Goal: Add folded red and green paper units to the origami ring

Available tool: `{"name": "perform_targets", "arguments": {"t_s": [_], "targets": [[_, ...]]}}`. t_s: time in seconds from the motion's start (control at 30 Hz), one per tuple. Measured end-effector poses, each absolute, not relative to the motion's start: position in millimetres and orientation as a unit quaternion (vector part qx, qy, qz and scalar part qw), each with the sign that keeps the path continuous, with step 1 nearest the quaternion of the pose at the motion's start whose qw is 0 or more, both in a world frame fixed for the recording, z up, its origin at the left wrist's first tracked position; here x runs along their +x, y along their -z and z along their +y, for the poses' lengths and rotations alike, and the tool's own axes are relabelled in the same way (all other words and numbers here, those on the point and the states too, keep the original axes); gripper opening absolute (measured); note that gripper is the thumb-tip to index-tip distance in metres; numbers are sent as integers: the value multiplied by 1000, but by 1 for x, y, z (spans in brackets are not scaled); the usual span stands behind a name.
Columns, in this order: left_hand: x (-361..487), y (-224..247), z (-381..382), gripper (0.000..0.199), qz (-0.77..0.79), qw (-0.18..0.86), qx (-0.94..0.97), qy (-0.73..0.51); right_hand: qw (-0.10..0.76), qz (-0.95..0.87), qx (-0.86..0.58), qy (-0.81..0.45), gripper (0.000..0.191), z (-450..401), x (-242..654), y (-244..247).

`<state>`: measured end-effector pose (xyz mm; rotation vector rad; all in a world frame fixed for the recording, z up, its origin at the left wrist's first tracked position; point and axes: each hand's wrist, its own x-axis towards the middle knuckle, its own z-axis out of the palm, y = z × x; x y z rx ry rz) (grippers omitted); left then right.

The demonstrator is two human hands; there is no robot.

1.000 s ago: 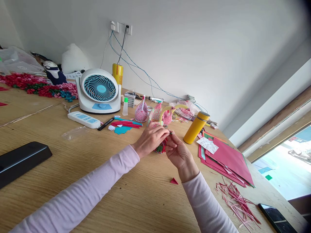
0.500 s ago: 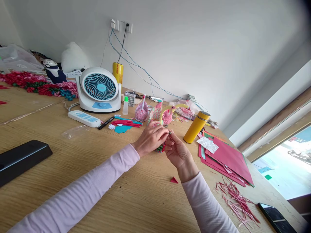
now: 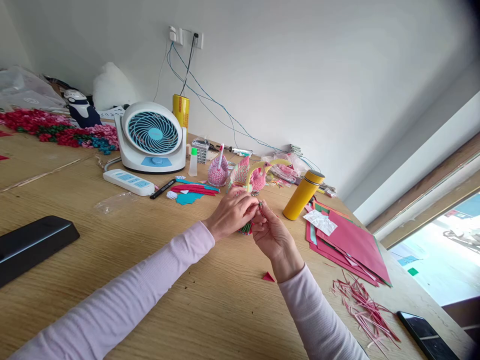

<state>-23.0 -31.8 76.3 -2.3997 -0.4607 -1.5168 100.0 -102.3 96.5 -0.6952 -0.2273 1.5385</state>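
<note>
My left hand point(image 3: 233, 214) and my right hand point(image 3: 275, 237) meet over the middle of the table, fingers closed. Between the right thumb and fingers is a small green and red piece point(image 3: 260, 205), too small to identify. What my left hand grips is hidden behind its fingers. Below and between the hands shows part of a red and green folded-paper model point(image 3: 246, 228). Just behind them stands a pink and pale green folded-paper swan point(image 3: 239, 175) with curved yellow necks close by. A purple-pink folded-paper swan point(image 3: 217, 172) stands to its left.
A yellow bottle point(image 3: 303, 195) stands right of my hands, beside red paper sheets point(image 3: 358, 245). Pink paper strips point(image 3: 362, 310) and a phone point(image 3: 427, 335) lie nearer. Leftward are a fan point(image 3: 153, 137), a power strip point(image 3: 128, 182), a marker point(image 3: 162, 189) and a black object point(image 3: 37, 245).
My right hand has shifted slightly left, and its thumb is more upright against the small piece. The left hand stays nearly in place. The whole view has moved slightly.
</note>
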Motion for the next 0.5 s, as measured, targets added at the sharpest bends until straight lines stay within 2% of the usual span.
{"name": "perform_targets", "arguments": {"t_s": [0.07,0.33,0.43,0.5], "targets": [[-24,-76,-31,10,-150,133,-824,530,662,-100,-307,-676,21,-103,100,-97],[-23,-72,-27,12,-154,138,-830,518,656,-137,-328,-666,13,-101,102,-93],[-24,-73,-24,13,-163,78,-850,495,677,-176,-344,-626,6,-97,106,-86],[-28,-70,-18,13,-179,18,-860,478,689,-230,-378,-574,17,-94,111,-81]]}}
